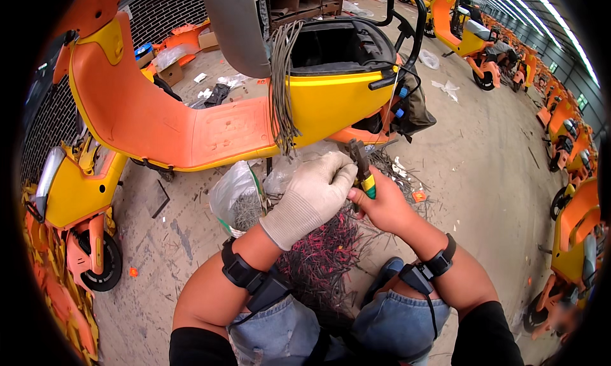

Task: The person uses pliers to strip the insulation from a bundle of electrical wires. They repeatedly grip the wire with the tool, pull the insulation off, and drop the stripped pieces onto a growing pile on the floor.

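Note:
My left hand (317,194), in a pale knitted glove, has its fingers curled near the head of a tool; whether they pinch a thin piece is too small to tell. My bare right hand (385,201) is closed on the yellow-and-green handle of a pair of pliers (361,163), whose dark metal head points up. Ahead stands a yellow and orange scooter (334,103), with a bundle of grey wires (284,79) draped over its body. Below my hands lies a pile of black and red wire scraps (324,261). Beside it, a white bag (238,199) holds fine metallic scraps.
Another yellow scooter (81,194) stands at the left, above piled orange and yellow panels (62,294). Rows of scooters (573,237) line the right side. A person (501,51) crouches by a scooter at the far right. Litter is scattered on the concrete floor.

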Demonstrator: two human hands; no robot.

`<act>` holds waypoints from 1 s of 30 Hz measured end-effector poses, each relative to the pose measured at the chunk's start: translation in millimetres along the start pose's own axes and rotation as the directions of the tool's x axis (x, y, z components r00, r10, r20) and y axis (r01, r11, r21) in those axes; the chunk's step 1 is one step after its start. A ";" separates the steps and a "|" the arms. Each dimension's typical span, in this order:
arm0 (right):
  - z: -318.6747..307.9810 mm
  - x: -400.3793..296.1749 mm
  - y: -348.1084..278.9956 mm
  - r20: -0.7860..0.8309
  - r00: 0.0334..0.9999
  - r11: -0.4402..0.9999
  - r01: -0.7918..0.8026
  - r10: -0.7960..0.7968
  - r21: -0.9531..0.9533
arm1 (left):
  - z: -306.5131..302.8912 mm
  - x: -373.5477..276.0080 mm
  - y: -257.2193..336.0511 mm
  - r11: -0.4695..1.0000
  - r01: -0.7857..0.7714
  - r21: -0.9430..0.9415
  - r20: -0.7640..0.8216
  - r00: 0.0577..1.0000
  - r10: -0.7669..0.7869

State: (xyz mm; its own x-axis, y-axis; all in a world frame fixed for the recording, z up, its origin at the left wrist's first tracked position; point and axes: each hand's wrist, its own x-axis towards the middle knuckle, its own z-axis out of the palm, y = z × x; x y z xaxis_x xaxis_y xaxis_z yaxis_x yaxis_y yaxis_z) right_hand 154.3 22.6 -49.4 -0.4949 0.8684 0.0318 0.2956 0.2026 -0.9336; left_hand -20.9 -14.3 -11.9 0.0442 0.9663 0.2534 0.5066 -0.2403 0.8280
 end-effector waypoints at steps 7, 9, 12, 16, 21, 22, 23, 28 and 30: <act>0.0 3.1 12.7 -0.109 0.985 0.965 0.106 -0.135 -0.240 | -0.8 -2.7 7.3 0.999 0.032 -0.036 0.013 0.999 -0.031; 0.6 2.7 10.1 -0.116 0.988 0.970 0.068 -0.097 -0.231 | 0.7 -2.6 3.8 0.999 0.021 -0.040 0.009 1.000 -0.020; 0.9 2.4 8.7 -0.128 0.986 0.966 0.072 -0.107 -0.248 | -0.8 -3.1 5.7 0.998 0.034 -0.045 0.021 0.999 -0.033; 2.3 2.3 12.4 -0.153 0.974 0.960 0.127 -0.169 -0.252 | -1.0 -3.5 6.8 0.997 0.022 -0.068 0.020 1.000 -0.021; 2.2 2.4 13.9 -0.153 0.979 0.955 0.090 -0.137 -0.282 | 2.2 -3.2 -0.3 0.997 -0.024 -0.067 -0.014 1.000 0.023; 2.1 1.9 11.2 -0.147 0.980 0.958 0.092 -0.136 -0.273 | 2.3 -3.4 -2.0 0.997 -0.046 -0.069 -0.023 0.999 0.044; 2.3 1.4 9.0 -0.141 0.981 0.960 0.093 -0.134 -0.265 | 1.9 -4.0 -1.9 0.997 -0.041 -0.067 -0.024 0.999 0.040; 2.5 -0.1 7.2 -0.151 0.978 0.957 0.101 -0.146 -0.270 | 1.0 -4.0 0.0 0.998 -0.039 -0.044 -0.019 0.999 0.038; 2.9 0.3 10.1 -0.156 0.976 0.955 0.104 -0.151 -0.276 | 0.8 -4.2 0.6 0.998 -0.031 -0.059 -0.015 0.999 0.030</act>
State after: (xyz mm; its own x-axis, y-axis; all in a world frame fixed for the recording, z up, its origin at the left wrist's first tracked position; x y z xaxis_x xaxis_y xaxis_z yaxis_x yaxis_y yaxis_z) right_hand 154.8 23.5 -59.9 -0.4005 0.8875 0.2280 0.4568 0.4091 -0.7899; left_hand -20.1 -18.5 -12.9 0.0465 0.9572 0.2858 0.4535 -0.2752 0.8477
